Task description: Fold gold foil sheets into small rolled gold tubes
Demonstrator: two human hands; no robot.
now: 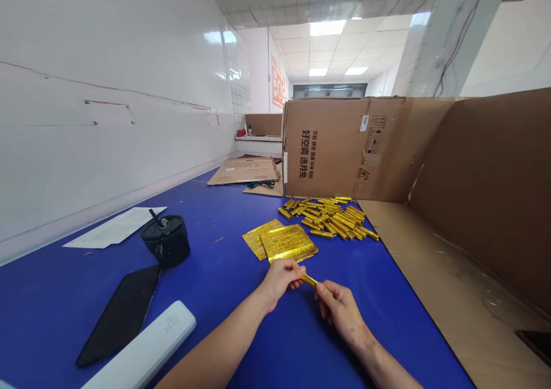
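Observation:
Between my two hands is a thin roll of gold foil paper (310, 280), held above the blue table. My left hand (282, 280) pinches its left end. Its right end is gripped by the closed fingers of my right hand (340, 308). Just beyond my left hand lies a stack of flat gold foil sheets (288, 241), partly over another gold sheet (253, 241). Farther back and to the right is a loose pile of many similar gold rolls (336, 218).
A dark lidded cup (172, 248), a black flat object (123, 311), a long white case (148, 343) and white paper (112, 227) lie on the left of the blue table (228, 211). Large cardboard (340, 148) stands behind and to the right. Flat cardboard (243, 171) lies at the back.

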